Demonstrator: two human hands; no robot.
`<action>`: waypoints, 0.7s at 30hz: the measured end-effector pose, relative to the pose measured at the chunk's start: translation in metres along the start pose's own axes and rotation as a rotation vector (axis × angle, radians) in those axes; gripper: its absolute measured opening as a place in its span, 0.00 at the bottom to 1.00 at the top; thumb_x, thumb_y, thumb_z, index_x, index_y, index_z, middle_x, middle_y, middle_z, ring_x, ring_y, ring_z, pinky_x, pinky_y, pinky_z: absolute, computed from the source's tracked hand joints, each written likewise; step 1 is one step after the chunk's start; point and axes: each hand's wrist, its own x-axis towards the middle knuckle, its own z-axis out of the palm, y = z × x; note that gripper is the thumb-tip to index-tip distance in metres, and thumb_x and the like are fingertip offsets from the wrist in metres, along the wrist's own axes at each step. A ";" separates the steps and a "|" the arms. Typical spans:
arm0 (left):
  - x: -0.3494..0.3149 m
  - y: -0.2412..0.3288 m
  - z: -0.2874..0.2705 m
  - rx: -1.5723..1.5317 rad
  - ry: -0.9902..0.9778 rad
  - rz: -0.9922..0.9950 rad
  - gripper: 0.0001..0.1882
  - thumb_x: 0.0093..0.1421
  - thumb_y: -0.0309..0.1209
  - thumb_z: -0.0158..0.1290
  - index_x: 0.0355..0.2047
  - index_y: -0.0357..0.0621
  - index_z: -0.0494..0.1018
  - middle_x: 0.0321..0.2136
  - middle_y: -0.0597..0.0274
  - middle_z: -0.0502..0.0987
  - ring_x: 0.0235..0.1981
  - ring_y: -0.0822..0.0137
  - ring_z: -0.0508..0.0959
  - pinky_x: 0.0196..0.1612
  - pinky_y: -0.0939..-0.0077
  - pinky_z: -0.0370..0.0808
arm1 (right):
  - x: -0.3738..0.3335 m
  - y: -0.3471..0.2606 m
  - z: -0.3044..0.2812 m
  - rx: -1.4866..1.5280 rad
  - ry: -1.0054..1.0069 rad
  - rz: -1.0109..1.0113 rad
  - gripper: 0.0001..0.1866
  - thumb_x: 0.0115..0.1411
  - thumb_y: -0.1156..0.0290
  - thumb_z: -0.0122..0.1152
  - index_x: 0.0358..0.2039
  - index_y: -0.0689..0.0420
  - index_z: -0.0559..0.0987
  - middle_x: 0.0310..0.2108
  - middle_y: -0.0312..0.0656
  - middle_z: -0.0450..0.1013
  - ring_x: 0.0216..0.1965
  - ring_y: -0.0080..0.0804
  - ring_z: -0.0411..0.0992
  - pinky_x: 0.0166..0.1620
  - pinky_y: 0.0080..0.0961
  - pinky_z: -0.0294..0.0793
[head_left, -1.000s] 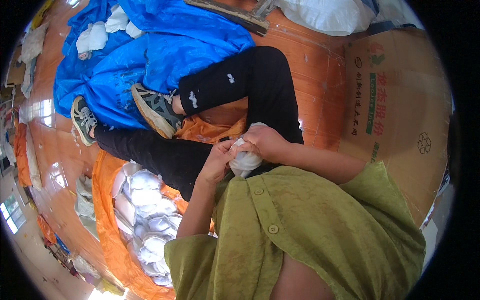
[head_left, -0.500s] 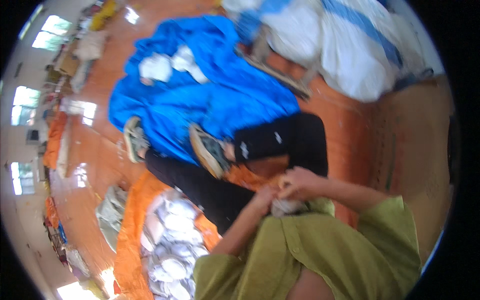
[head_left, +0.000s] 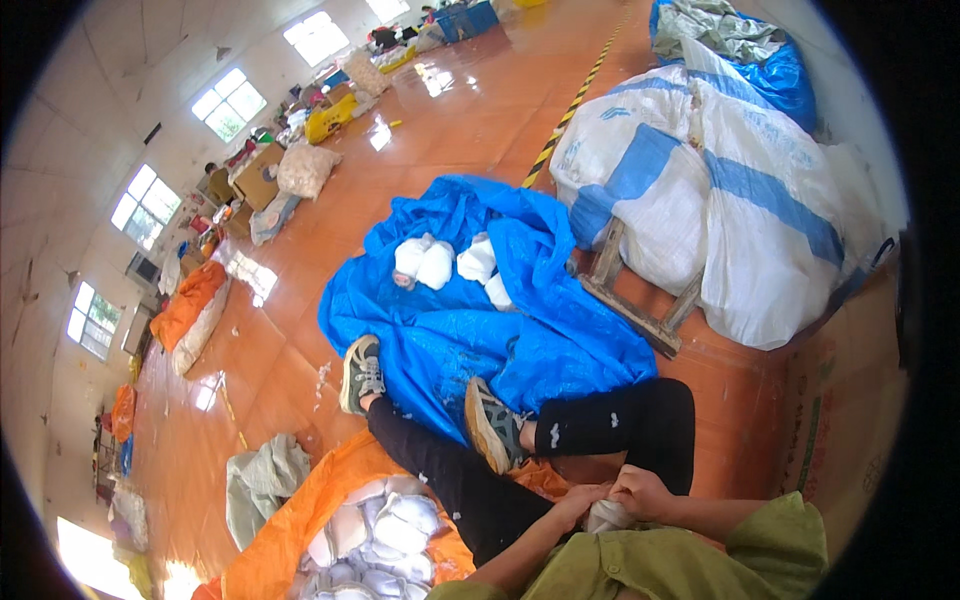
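Close together over my lap, my left hand (head_left: 582, 503) and my right hand (head_left: 640, 491) are both closed. Between and below them shows a small white fabric piece (head_left: 607, 517), pinched in the fingers; its lower part is hidden by my green shirt (head_left: 660, 560). Left of my leg, an orange sack (head_left: 270, 555) lies open, holding a heap of white cup-shaped padded pieces (head_left: 405, 525). Past my feet spreads a blue tarp sack (head_left: 440, 335), with white bundles (head_left: 432, 262) lying on it.
Large white-and-blue woven bags (head_left: 640, 190) stand at the far right beside a wooden stool frame (head_left: 640, 320). A cardboard box (head_left: 835, 400) is close on my right. A grey-green sack (head_left: 262, 485) lies left. Sacks and boxes (head_left: 260, 172) line the far wall.
The view has tilted up, so my hands and the tarp sit lower and more of the room shows. My hands remain together on the white fabric piece.
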 end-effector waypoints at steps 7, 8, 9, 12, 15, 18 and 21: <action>-0.007 0.002 0.029 0.620 0.188 0.256 0.19 0.62 0.38 0.48 0.48 0.38 0.71 0.39 0.57 0.77 0.41 0.64 0.75 0.47 0.72 0.70 | -0.013 0.045 -0.001 0.434 0.049 0.937 0.08 0.60 0.74 0.57 0.28 0.64 0.81 0.25 0.35 0.74 0.27 0.18 0.67 0.31 0.20 0.69; -0.003 -0.002 0.030 0.674 0.206 0.271 0.19 0.61 0.38 0.49 0.47 0.38 0.72 0.38 0.55 0.77 0.40 0.63 0.76 0.46 0.71 0.70 | -0.017 0.058 0.002 0.494 0.031 0.922 0.08 0.60 0.73 0.58 0.29 0.64 0.81 0.25 0.35 0.74 0.27 0.18 0.67 0.31 0.20 0.69; 0.002 -0.006 0.028 0.705 0.212 0.285 0.19 0.61 0.38 0.49 0.47 0.38 0.72 0.38 0.54 0.77 0.39 0.62 0.76 0.45 0.70 0.70 | -0.022 0.073 0.005 0.553 0.011 0.909 0.08 0.60 0.73 0.58 0.29 0.64 0.81 0.25 0.35 0.74 0.27 0.19 0.67 0.31 0.20 0.69; 0.017 -0.028 0.008 0.697 0.223 0.338 0.18 0.60 0.39 0.50 0.44 0.37 0.73 0.35 0.53 0.78 0.37 0.60 0.77 0.43 0.69 0.71 | -0.010 0.048 -0.020 0.328 -0.244 0.555 0.11 0.58 0.67 0.64 0.38 0.60 0.81 0.26 0.34 0.73 0.28 0.24 0.70 0.33 0.22 0.70; 0.027 -0.041 0.001 0.577 0.140 0.360 0.18 0.61 0.39 0.48 0.42 0.36 0.74 0.34 0.55 0.78 0.35 0.61 0.77 0.42 0.69 0.71 | -0.003 0.034 -0.034 0.030 -0.424 0.189 0.18 0.53 0.62 0.69 0.43 0.54 0.79 0.28 0.40 0.72 0.33 0.35 0.73 0.36 0.28 0.72; 0.022 -0.025 0.013 0.551 0.089 0.260 0.18 0.62 0.38 0.46 0.41 0.36 0.74 0.33 0.57 0.78 0.35 0.64 0.76 0.42 0.70 0.70 | 0.005 0.040 -0.037 -0.224 -0.521 0.021 0.16 0.51 0.60 0.68 0.36 0.55 0.78 0.30 0.46 0.72 0.34 0.40 0.74 0.35 0.31 0.73; 0.021 -0.021 0.007 0.540 0.101 0.233 0.17 0.62 0.37 0.46 0.41 0.36 0.74 0.33 0.59 0.77 0.36 0.66 0.75 0.42 0.72 0.70 | 0.006 0.017 -0.030 -0.472 -0.473 0.025 0.13 0.51 0.59 0.64 0.29 0.55 0.77 0.28 0.49 0.73 0.33 0.45 0.74 0.33 0.36 0.73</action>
